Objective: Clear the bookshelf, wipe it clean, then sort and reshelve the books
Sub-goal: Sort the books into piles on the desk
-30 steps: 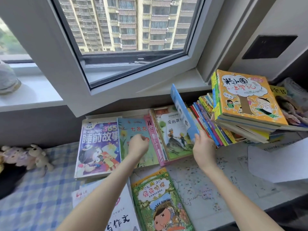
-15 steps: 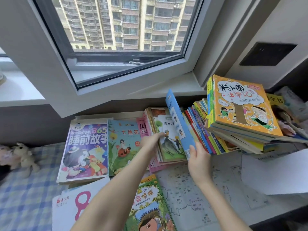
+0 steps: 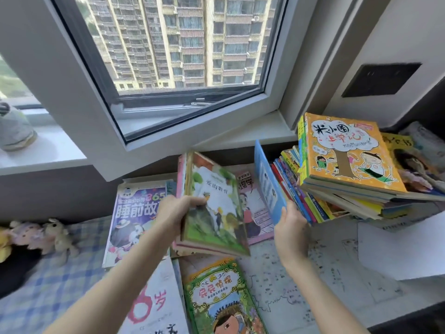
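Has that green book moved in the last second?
Yes. The left hand has lifted the green book, tilted, and carried it left toward the flat purple book.

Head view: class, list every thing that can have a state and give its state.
green book: held up, tilted, gripped by left hand.
blue book: on edge, held by right hand.
orange book: closed, atop leaning stack.
purple book: closed, lying flat.
window: swung open inward.

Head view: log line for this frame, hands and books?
phase: sorting | left hand: grips green-cover book stack, tilted | right hand: holds blue book on edge | orange book: tops right pile
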Available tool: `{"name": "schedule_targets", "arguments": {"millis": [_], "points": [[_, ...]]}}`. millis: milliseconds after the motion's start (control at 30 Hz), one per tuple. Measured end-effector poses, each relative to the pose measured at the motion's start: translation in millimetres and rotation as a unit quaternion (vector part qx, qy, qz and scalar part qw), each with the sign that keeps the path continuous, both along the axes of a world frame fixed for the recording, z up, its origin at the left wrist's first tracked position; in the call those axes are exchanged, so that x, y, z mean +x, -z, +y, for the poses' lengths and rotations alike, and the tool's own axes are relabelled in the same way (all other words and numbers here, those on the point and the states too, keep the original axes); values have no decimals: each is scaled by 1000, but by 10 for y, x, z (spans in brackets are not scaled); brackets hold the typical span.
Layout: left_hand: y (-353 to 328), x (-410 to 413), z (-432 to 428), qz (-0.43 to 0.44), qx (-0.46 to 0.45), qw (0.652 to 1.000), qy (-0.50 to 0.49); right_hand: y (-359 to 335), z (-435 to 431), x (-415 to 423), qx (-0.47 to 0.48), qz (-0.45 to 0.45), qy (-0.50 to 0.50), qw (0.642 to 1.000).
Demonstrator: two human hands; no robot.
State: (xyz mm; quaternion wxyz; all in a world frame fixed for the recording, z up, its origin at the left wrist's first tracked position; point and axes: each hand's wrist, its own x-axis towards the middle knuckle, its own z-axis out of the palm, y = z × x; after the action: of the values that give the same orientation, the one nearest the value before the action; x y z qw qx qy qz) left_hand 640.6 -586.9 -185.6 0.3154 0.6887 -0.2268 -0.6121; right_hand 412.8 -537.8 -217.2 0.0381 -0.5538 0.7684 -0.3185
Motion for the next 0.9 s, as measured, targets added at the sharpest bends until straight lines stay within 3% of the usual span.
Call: {"name": "schedule_targets", "arguments": {"millis": [133,233,300,367,433,667,833,900], "points": [[-173,467,267,-6,31,999,-24,50,-73,179,-39,49,-14,998],[-207,663,433,-8,40,999,-21,119,-149,286,-11,109,-36,993],[-230,711,501,-17,33,999,-30,177,-146,382,122,173,-117,970],[-258,740,538,-19,30,998,-43,365,-96,504,287,200,-221,910],[-257,767,568,-10,30,998,-53,542,-18,598,393,185,-253,864],[-296,873,654,-14,25,997,-75,930,-169,796,412,251,-173,858],[-368,910,758,-4,16,997,-80,832,-225,917,441,282,-189,830],[-380,927,793,-1,17,997,-76,792,-213,887,392,301,-210,843]]}}
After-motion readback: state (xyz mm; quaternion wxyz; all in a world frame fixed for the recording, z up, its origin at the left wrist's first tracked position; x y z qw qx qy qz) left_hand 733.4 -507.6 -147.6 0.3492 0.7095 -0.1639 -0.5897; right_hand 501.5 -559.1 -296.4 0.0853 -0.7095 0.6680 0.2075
